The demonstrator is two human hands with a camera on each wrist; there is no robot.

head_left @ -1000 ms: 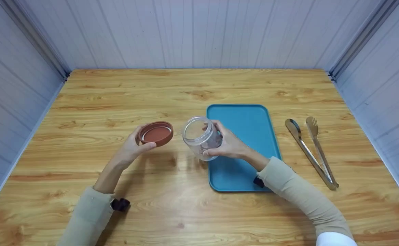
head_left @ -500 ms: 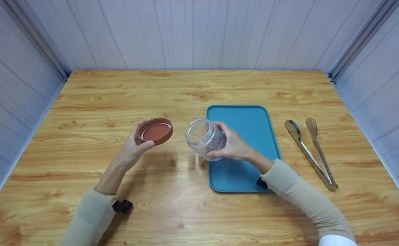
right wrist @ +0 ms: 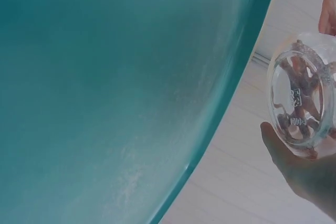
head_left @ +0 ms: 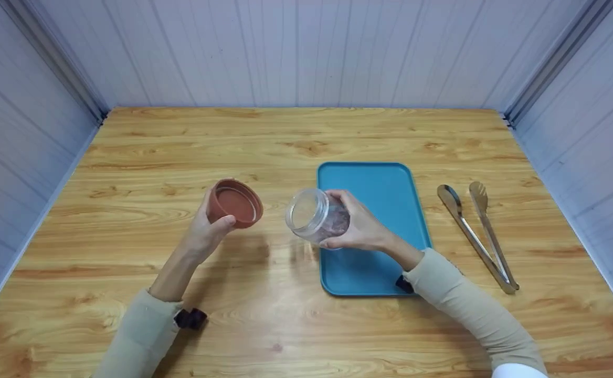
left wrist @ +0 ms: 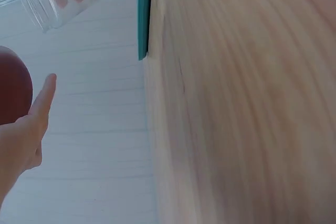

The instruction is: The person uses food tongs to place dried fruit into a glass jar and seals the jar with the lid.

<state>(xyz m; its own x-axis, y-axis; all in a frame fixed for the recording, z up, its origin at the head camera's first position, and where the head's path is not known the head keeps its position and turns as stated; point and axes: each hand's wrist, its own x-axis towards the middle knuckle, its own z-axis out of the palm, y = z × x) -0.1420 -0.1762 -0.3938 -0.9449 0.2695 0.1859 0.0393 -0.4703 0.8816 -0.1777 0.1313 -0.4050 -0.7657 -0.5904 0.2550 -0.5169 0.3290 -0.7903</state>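
My left hand [head_left: 204,231] grips a reddish-brown round lid [head_left: 236,205] by its edge, thumb at the near rim, with the hollow inner side facing up and to the right. To its right, my right hand [head_left: 359,223] holds a clear jar [head_left: 312,215] around its body. The jar is tilted, its uncovered mouth toward the lid, with a short gap between the two. In the right wrist view the base of the jar [right wrist: 299,98] shows embossed marks, and dark reddish-brown shapes show through it. Both are held above the table.
A blue rectangular tray [head_left: 374,181] lies on the wooden table [head_left: 128,173] beneath my right hand and forearm. Metal tongs [head_left: 479,236] lie spread to the right of the tray. Pale panel walls [head_left: 296,52] enclose the table at the back and sides.
The lid has tipped further so its inner side turns more toward the jar. The jar has tilted more onto its side and shifted slightly right.
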